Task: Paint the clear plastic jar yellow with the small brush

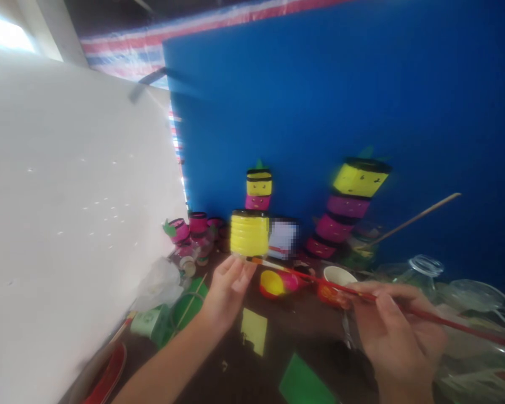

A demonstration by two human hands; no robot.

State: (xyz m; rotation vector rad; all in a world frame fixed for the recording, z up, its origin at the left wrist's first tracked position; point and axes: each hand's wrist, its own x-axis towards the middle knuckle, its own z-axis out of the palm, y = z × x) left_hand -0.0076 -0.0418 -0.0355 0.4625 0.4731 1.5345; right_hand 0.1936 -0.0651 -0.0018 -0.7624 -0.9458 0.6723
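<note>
My left hand [229,289] is closed on the lower end of a yellow-painted ribbed cup [249,235] with a black rim, raised in front of me. Between the fingers of my right hand [398,325] lies a long red-handled paintbrush [320,279]. Its dark tip reaches the bottom edge of the yellow cup; whether it touches cannot be made out. Below the brush, a cup with yellow paint inside [273,284] lies on its side. A red and white paper cup [336,280] stands just beyond my right fingers.
Stacked painted cups with faces [345,216] lean against the blue board [311,95]. Pink cups [198,223] stand at the back left. Clear plastic bottles [425,272] crowd the right side. Yellow paper [255,331] and green paper [305,381] lie on the dark table [235,381].
</note>
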